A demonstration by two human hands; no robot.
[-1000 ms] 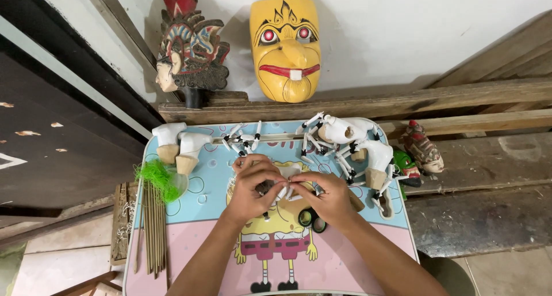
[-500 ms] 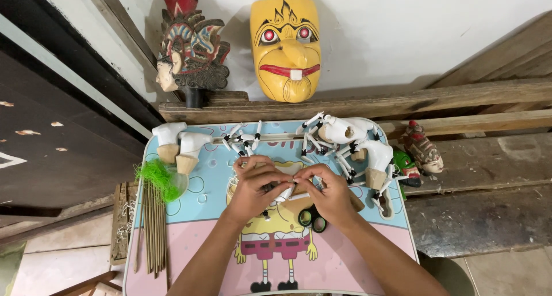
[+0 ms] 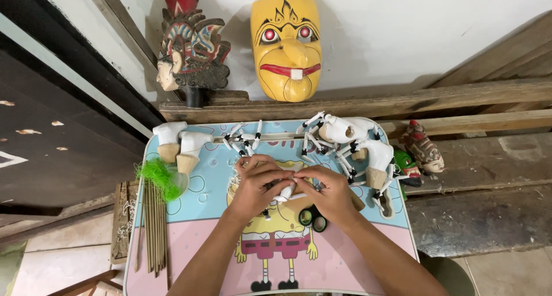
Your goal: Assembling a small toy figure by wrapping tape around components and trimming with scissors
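Note:
Both hands meet over the middle of a small cartoon-printed table (image 3: pixel 195 215). My left hand (image 3: pixel 257 188) and my right hand (image 3: pixel 326 193) pinch a small white puppet limb (image 3: pixel 284 193) between their fingertips. A wooden piece lies partly hidden under my right hand. Black scissor handles (image 3: pixel 312 218) rest on the table just below my right wrist. Loose white jointed limbs (image 3: pixel 244 138) lie beyond my left hand.
Two white puppet torsos (image 3: pixel 178 144) stand at the far left, more white puppet bodies (image 3: pixel 359 143) at the far right. Green fibre tuft (image 3: pixel 158 177) and thin wooden sticks (image 3: pixel 154 224) lie left. A yellow mask (image 3: pixel 287 47) and painted carved head (image 3: pixel 190 48) rest behind; small painted heads (image 3: pixel 422 149) right.
My fingers have shifted slightly on the white limb piece, which now shows more clearly between the hands. Everything else stays where it was.

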